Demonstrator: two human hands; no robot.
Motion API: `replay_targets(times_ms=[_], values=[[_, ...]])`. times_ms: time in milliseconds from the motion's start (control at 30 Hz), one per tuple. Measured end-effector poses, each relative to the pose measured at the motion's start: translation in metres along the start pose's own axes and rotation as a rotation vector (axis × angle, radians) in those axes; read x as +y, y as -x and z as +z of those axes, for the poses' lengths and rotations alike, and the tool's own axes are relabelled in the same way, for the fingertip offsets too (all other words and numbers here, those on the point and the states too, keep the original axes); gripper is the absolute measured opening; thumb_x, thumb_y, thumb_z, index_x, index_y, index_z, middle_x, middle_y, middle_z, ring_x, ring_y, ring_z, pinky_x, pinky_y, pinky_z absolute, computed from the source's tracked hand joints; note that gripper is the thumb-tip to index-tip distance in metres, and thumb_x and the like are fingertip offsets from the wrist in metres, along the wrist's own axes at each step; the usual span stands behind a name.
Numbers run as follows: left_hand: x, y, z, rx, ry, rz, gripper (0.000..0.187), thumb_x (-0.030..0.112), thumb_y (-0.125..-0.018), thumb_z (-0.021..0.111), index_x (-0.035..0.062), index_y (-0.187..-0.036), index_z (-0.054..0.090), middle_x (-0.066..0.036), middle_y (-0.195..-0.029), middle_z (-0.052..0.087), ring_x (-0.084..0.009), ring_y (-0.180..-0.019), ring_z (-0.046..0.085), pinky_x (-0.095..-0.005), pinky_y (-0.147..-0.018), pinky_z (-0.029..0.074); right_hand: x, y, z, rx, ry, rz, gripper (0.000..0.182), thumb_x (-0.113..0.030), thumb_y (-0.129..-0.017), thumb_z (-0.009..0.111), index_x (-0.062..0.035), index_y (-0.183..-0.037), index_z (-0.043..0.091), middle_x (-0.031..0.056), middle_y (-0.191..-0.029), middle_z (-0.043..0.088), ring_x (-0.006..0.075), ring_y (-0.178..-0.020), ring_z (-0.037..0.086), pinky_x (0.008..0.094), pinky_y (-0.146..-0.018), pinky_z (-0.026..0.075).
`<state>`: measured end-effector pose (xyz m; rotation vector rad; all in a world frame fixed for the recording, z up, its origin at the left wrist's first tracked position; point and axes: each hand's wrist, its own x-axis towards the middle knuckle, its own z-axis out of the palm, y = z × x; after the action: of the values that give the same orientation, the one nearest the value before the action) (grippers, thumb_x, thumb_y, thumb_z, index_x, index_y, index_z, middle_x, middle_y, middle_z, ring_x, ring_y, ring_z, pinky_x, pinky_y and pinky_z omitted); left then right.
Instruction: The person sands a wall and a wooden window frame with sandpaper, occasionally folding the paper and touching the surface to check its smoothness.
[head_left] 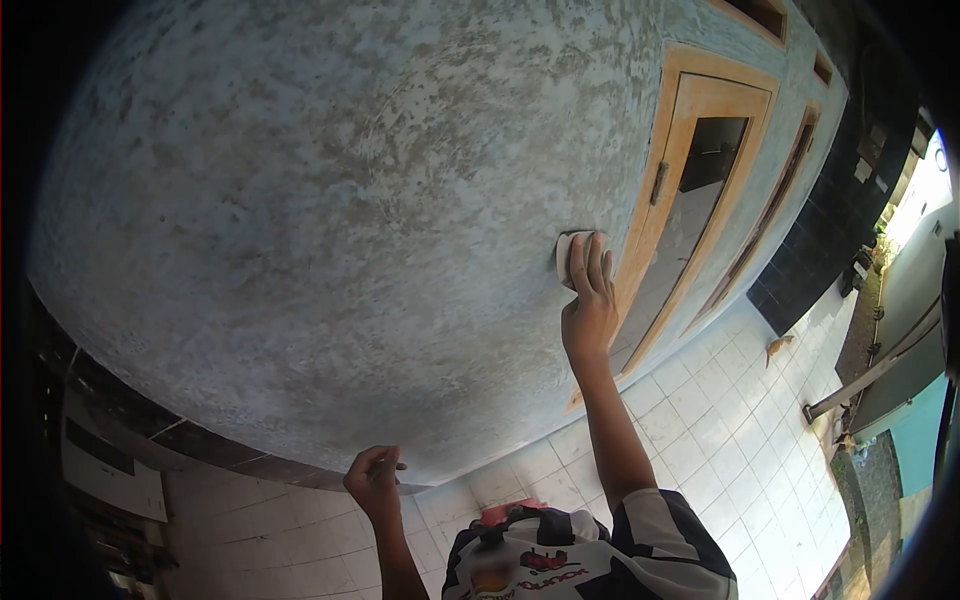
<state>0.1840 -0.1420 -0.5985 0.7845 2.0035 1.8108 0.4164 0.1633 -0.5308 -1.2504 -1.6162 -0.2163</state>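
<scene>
My right hand [590, 290] presses a pale, flat pad [567, 255] against the mottled grey-white wall [400, 200], just left of the orange window frame. Its fingers lie over the pad, which has a darker edge. Low on the left, my left hand [374, 480] is raised near the bottom of the wall, its fingers curled together. Whether anything small is between those fingers I cannot make out.
An orange-framed window [690, 190] stands right of the pad, with another narrow frame beyond. White floor tiles [700, 410] run below the wall. A red object [510, 510] lies near my body. A slanted post [870, 375] stands at the right.
</scene>
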Motion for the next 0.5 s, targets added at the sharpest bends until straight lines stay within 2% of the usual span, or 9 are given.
replay_targets(times_ms=[67, 133, 167, 233, 267, 333, 433, 500], values=[[0.013, 0.001, 0.0, 0.038, 0.055, -0.067, 0.011, 0.003, -0.086, 0.078, -0.0031, -0.094, 0.073, -0.01, -0.081, 0.074, -0.0148, -0.061, 0.07, -0.0219, -0.048, 0.042, -0.002, -0.001, 0.002, -0.02, 0.027, -0.006, 0.088, 0.023, -0.079, 0.053, -0.0227, -0.154, 0.049, 0.0063, -0.159, 0.045, 0.0394, -0.143, 0.044, 0.041, -0.104, 0.054], [0.016, 0.005, -0.003, 0.075, 0.105, -0.138, 0.011, 0.003, -0.086, 0.078, -0.0032, -0.093, 0.072, -0.01, -0.083, 0.074, -0.0145, -0.062, 0.07, -0.0216, -0.048, 0.042, -0.002, -0.008, 0.0, -0.071, -0.039, 0.078, 0.092, 0.021, -0.078, 0.054, -0.0185, -0.16, 0.039, 0.0118, -0.167, 0.031, 0.0436, -0.15, 0.033, 0.052, -0.114, 0.043], [0.015, 0.006, -0.006, 0.071, 0.085, -0.131, 0.011, 0.003, -0.087, 0.078, -0.0037, -0.093, 0.072, -0.01, -0.084, 0.074, -0.0147, -0.062, 0.069, -0.022, -0.05, 0.044, -0.008, -0.005, -0.002, -0.073, -0.04, 0.079, 0.092, 0.021, -0.078, 0.054, -0.0185, -0.16, 0.039, 0.0118, -0.167, 0.031, 0.0436, -0.15, 0.033, 0.052, -0.114, 0.043], [0.008, 0.003, -0.01, 0.062, 0.068, -0.113, 0.011, 0.002, -0.087, 0.077, -0.0041, -0.094, 0.071, -0.011, -0.086, 0.073, -0.0148, -0.062, 0.069, -0.0224, -0.052, 0.046, -0.023, -0.001, -0.005, -0.23, 0.11, 0.115, 0.089, 0.02, -0.079, 0.051, -0.0094, -0.161, 0.031, 0.021, -0.169, 0.021, 0.046, -0.153, 0.023, 0.0623, -0.115, 0.037], [0.001, 0.003, -0.014, 0.049, 0.026, -0.071, 0.01, 0.003, -0.089, 0.076, -0.004, -0.094, 0.071, -0.011, -0.085, 0.073, -0.0151, -0.063, 0.069, -0.0229, -0.054, 0.048, -0.022, -0.004, -0.004, -0.222, 0.111, 0.117, 0.089, 0.02, -0.079, 0.051, -0.0094, -0.161, 0.031, 0.021, -0.169, 0.021, 0.046, -0.153, 0.023, 0.0623, -0.115, 0.037], [-0.008, 0.0, -0.014, 0.035, -0.009, -0.03, 0.009, 0.003, -0.09, 0.074, -0.004, -0.094, 0.071, -0.011, -0.085, 0.073, -0.0154, -0.063, 0.068, -0.0235, -0.056, 0.049, -0.021, -0.011, -0.004, -0.237, 0.074, 0.117, 0.085, 0.018, -0.079, 0.051, -0.0001, -0.159, 0.027, 0.0298, -0.168, 0.01, 0.0502, -0.154, 0.013, 0.0693, -0.114, 0.033], [-0.006, -0.001, -0.012, 0.007, -0.013, 0.04, 0.008, 0.003, -0.091, 0.073, -0.0041, -0.094, 0.071, -0.011, -0.085, 0.073, -0.0159, -0.064, 0.068, -0.0253, -0.06, 0.052, -0.039, -0.013, -0.015, -0.29, 0.108, 0.135, 0.082, 0.018, -0.078, 0.051, 0.0035, -0.156, 0.029, 0.0337, -0.167, 0.006, 0.0533, -0.154, 0.008, 0.0696, -0.113, 0.034], [0.003, 0.002, -0.006, 0.02, 0.022, -0.018, 0.008, 0.004, -0.092, 0.072, -0.0044, -0.093, 0.071, -0.012, -0.085, 0.073, -0.0159, -0.065, 0.068, -0.0259, -0.06, 0.052, -0.037, -0.015, -0.008, -0.291, 0.105, 0.116, 0.082, 0.019, -0.077, 0.052, 0.0037, -0.155, 0.03, 0.034, -0.167, 0.003, 0.0537, -0.154, 0.007, 0.0701, -0.112, 0.035]])
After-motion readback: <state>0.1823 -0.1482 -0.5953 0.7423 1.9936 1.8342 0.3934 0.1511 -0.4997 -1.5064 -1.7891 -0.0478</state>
